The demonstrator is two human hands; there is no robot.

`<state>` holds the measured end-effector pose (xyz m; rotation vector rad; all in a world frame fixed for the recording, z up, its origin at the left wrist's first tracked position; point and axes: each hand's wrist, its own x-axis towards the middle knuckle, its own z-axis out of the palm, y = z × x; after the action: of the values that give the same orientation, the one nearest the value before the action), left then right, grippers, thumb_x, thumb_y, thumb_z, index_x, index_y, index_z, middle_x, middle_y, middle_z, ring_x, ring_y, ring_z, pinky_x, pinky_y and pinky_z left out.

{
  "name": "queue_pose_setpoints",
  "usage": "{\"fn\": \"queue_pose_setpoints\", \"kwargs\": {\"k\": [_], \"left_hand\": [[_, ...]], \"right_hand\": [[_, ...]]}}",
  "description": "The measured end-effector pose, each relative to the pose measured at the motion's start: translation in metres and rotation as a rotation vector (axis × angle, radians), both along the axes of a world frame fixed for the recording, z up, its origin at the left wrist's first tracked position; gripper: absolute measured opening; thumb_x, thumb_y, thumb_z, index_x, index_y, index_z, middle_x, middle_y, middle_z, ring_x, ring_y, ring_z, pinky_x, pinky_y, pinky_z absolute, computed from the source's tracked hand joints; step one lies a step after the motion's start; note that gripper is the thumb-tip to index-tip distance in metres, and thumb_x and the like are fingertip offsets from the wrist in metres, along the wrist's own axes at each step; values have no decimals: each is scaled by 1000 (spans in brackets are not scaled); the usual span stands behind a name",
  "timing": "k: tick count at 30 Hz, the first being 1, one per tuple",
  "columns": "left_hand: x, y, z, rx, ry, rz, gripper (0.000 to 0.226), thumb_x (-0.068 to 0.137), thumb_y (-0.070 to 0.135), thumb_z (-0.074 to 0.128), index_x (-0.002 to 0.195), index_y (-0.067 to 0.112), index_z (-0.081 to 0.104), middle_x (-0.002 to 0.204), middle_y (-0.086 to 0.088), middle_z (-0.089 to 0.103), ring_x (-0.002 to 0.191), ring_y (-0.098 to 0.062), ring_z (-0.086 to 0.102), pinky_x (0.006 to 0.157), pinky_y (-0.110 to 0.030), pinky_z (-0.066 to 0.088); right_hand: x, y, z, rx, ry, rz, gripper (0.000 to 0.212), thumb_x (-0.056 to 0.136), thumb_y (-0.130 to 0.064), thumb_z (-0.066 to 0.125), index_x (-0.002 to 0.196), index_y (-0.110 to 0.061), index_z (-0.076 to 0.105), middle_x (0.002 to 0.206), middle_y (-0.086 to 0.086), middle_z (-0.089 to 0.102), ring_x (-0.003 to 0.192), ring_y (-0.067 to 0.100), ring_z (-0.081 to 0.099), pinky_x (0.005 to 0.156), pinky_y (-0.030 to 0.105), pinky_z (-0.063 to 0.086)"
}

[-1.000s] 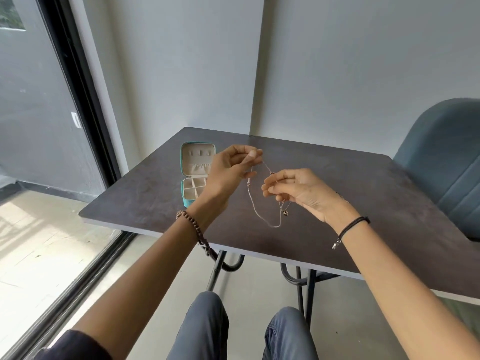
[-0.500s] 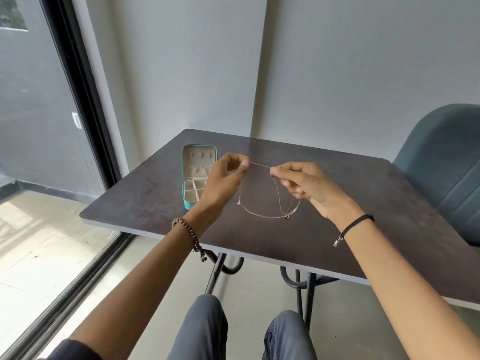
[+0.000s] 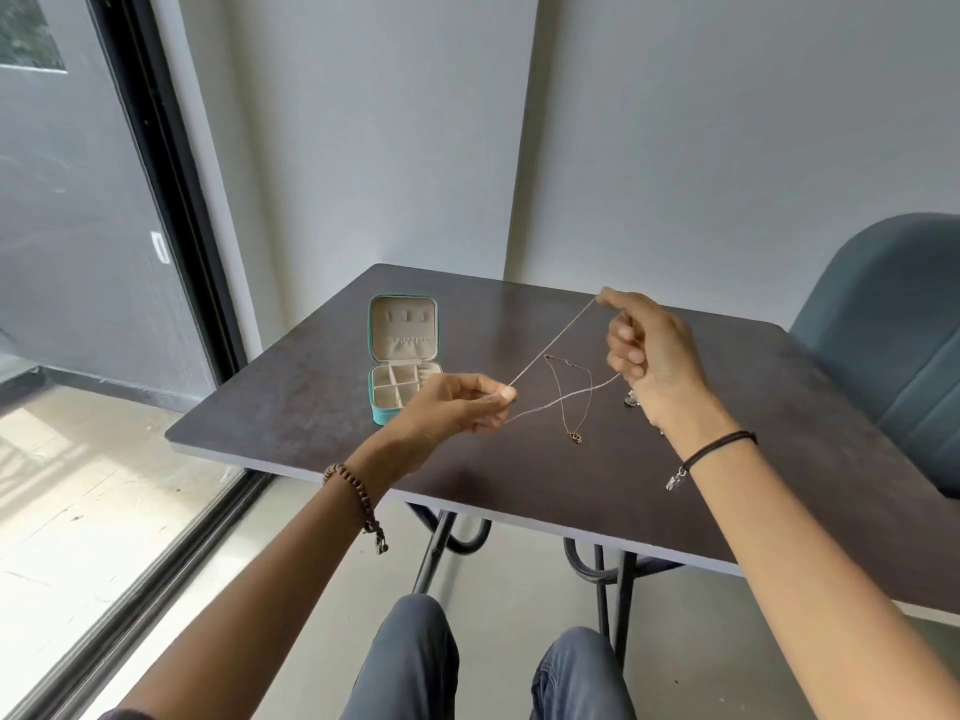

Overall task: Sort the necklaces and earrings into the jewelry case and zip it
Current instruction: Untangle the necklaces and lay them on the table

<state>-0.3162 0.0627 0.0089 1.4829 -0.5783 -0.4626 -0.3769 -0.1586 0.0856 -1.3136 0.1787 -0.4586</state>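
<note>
Left hand point(image 3: 452, 407): pinches one end of the silver necklace point(image 3: 553, 343) between thumb and forefinger, low over the near part of the table point(image 3: 311, 407).
Right hand point(image 3: 654, 356): grasps the other end. Thumb and forefinger pinch the upper strand, and the lower strand runs in at the curled lower fingers.
Silver necklace: held in the air above the table, drawn into a long narrow loop between the two hands, with both strands nearly straight.
Change: a second ago the hands were close together and the chain sagged in a slack loop. They have since drawn apart and the right has risen, so the slack is gone.
Meaning: the chain looks straightened and ready to carry to the case, but none of it is stowed yet.
Gold necklace point(image 3: 574, 436): a thin chain with a pendant, seen below the taut strands. I cannot tell whether it lies on the table or hangs caught on the silver one.
Jewelry case point(image 3: 383, 415): on the table just beyond the left hand — open, lid upright, unzipped.
Small shiny pieces point(image 3: 631, 400): on the table beside the right wrist.
</note>
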Motion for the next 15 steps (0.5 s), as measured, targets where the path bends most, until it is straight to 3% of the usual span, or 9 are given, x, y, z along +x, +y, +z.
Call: {"fn": "queue_pose_setpoints", "kwargs": {"k": [3, 5, 8, 10, 15], "left_hand": [[1, 1, -3, -9, 37, 50, 17, 93, 19, 69, 102, 4, 72, 80, -1, 69, 75, -11, 63, 74, -25, 54], [4, 0, -1, -10, 15, 109, 18, 97, 16, 64, 104, 1, 72, 80, -1, 69, 69, -8, 64, 65, -18, 54], [7, -6, 13, 33, -83, 179, 23, 99, 17, 62, 106, -4, 71, 78, -1, 67, 60, -4, 60, 58, -17, 50], [7, -12, 28, 61, -175, 196, 16, 99, 17, 63, 103, 3, 70, 76, 0, 68, 57, -2, 60, 55, -15, 50], [2, -26, 64, 169, -462, 223, 16, 95, 35, 69, 96, 19, 72, 74, 9, 74, 71, 0, 63, 71, -18, 47]], "right_hand": [[1, -3, -2, 66, 13, -58, 11, 88, -18, 63, 79, -11, 65, 56, -3, 45, 41, 9, 28, 40, 23, 17], [0, -1, -5, 51, 32, -62, 17, 86, -14, 60, 70, -11, 61, 57, 1, 49, 45, 14, 36, 43, 24, 28], [-1, 3, -10, -132, 64, 8, 21, 87, -11, 57, 66, -9, 60, 62, 8, 59, 53, 20, 51, 53, 28, 42], [-2, 7, -13, -276, 92, 79, 19, 88, -9, 57, 69, -6, 62, 66, 10, 62, 60, 22, 57, 60, 30, 47], [0, 15, -16, -467, 139, 216, 18, 90, -13, 59, 81, -1, 67, 77, 14, 68, 74, 21, 64, 75, 34, 52]]}}
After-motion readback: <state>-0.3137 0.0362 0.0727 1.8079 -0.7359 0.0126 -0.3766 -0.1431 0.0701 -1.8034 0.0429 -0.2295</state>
